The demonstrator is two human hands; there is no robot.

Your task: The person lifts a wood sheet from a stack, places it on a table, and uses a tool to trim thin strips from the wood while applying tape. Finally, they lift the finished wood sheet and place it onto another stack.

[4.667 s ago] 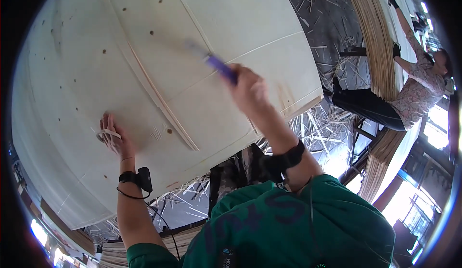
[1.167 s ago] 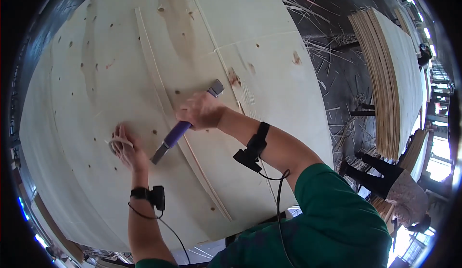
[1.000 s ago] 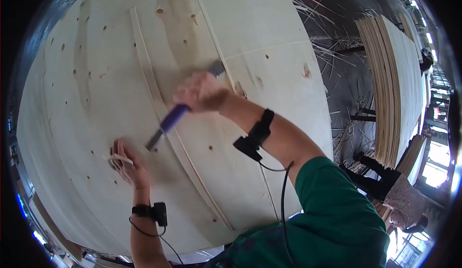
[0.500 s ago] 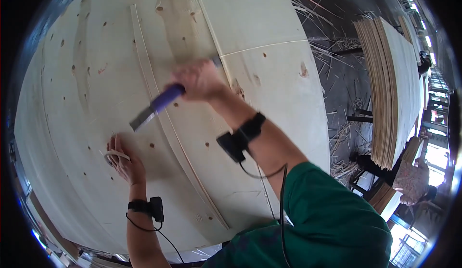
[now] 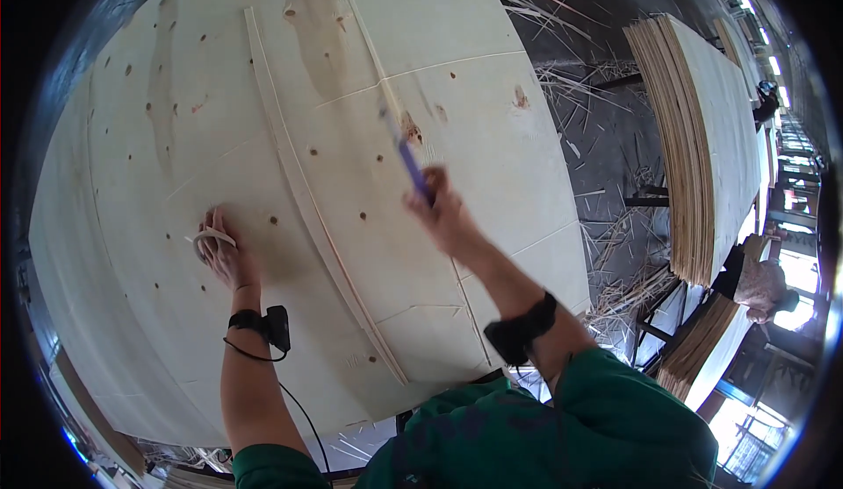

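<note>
A large pale wood veneer sheet (image 5: 219, 103) with knots and long strips along seams lies beneath my hands. My left hand (image 5: 228, 256) rests on it at left, fingers curled around a pale ring (image 5: 213, 238), apparently a roll of tape. A long narrow strip (image 5: 312, 208) runs between my hands. At centre right, my right hand (image 5: 445, 212) grips a purple-handled tool (image 5: 410, 160) with a metal blade, pointed away from me and blurred, over the sheet near a split knot (image 5: 411, 129).
At right are stacks of thin wood sheets (image 5: 680, 147) on dark supports and scattered offcut strips (image 5: 571, 94) on the grey floor. A co-worker (image 5: 757, 283) bends beside the lower stack. Another dark figure (image 5: 767, 103) is partly visible farther up the right side.
My right hand has swung down and rightward, turning the tool's blade from lower left to pointing away from me. My left hand has shifted slightly up in view, still holding the ring.
</note>
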